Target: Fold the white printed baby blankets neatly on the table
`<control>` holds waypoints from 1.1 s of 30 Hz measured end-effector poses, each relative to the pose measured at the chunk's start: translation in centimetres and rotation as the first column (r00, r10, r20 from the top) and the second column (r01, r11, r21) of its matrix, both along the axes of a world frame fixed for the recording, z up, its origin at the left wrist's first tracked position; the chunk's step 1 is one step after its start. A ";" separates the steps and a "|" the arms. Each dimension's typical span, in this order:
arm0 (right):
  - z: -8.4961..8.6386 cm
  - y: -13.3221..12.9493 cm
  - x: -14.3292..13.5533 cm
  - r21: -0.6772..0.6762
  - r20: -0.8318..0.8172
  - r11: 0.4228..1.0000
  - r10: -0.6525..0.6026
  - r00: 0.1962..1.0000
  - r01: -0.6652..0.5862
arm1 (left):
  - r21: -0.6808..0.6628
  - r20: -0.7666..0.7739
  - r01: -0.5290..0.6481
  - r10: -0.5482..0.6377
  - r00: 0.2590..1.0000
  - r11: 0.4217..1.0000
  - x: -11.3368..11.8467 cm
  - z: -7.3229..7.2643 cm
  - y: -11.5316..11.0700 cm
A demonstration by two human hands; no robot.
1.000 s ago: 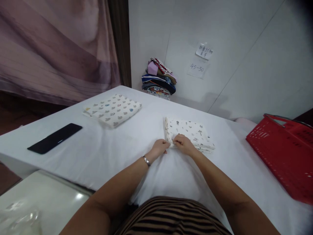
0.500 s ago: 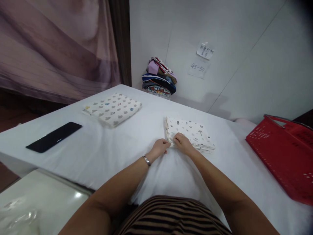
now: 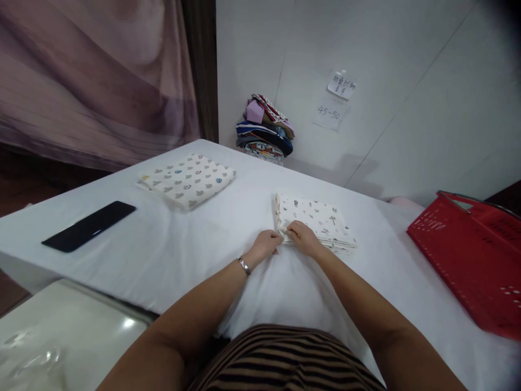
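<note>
A folded white cloth with small printed figures [image 3: 315, 214] lies on the white-covered table [image 3: 195, 255], its layers showing along the near edge. At its near left corner, my left hand [image 3: 266, 244] pinches the edge of the cloth, with a metal band on the wrist. My right hand [image 3: 302, 237] is closed on the same near edge, just right of the left hand. Further left lies another folded white cloth with grey shapes [image 3: 189, 181], touched by neither hand.
A black flat object [image 3: 89, 226] lies on the table's left part. A red basket [image 3: 468, 260] stands at the right. Folded fabrics [image 3: 264, 130] are piled by the wall beyond the far edge. A pale surface with clear plastic [image 3: 73, 331] is at the lower left.
</note>
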State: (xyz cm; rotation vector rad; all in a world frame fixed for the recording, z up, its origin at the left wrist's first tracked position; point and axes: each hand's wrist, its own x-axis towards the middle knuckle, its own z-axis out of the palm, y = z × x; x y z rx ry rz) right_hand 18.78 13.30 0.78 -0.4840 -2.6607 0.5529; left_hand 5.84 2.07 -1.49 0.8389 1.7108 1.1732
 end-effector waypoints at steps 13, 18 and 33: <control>-0.2 0.3 0.3 0.306 0.119 0.946 0.069 0.991 -0.102 | -0.002 0.058 -0.019 0.020 0.998 1.000 -0.1 0.3 -0.1; -0.2 0.0 0.3 0.322 0.190 0.939 0.062 0.980 -0.122 | -0.012 0.038 -0.017 0.018 0.999 1.000 -0.1 0.1 0.0; 0.2 -0.8 -0.4 0.337 0.288 0.937 -0.008 0.957 -0.094 | 0.029 0.042 0.004 -0.005 0.999 1.000 0.0 0.3 -0.2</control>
